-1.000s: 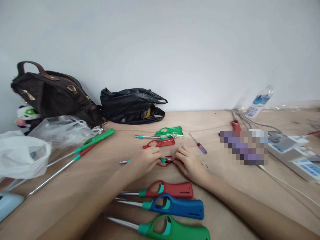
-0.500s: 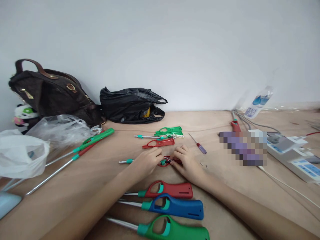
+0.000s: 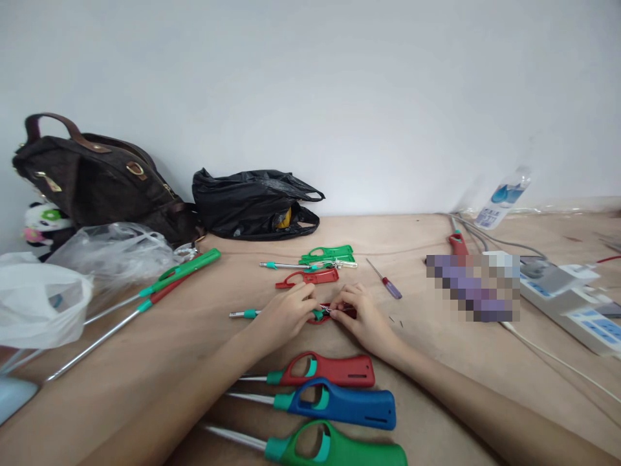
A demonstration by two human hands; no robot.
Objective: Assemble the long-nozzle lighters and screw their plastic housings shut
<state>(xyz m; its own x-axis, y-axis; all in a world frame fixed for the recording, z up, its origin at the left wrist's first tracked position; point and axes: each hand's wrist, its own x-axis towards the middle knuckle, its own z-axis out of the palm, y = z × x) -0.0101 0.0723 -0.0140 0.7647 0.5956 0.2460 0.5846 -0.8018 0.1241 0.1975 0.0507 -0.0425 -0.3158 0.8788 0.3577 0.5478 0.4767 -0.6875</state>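
Lighter (image 3: pixel 319 316), opened, is held by the curled left hand (image 3: pixel 290 312), away from the edges of the surface (image 3: pixel 460 395); wires (image 3: pixel 326 309) seem pinched by the right hand (image 3: pixel 363 316). Hands are brought closer; reaching wires seems easier.

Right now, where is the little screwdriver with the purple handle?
In the head view, the screwdriver lies on the tabletop right of centre, just beyond the right hand and to the right of the red handle shell.
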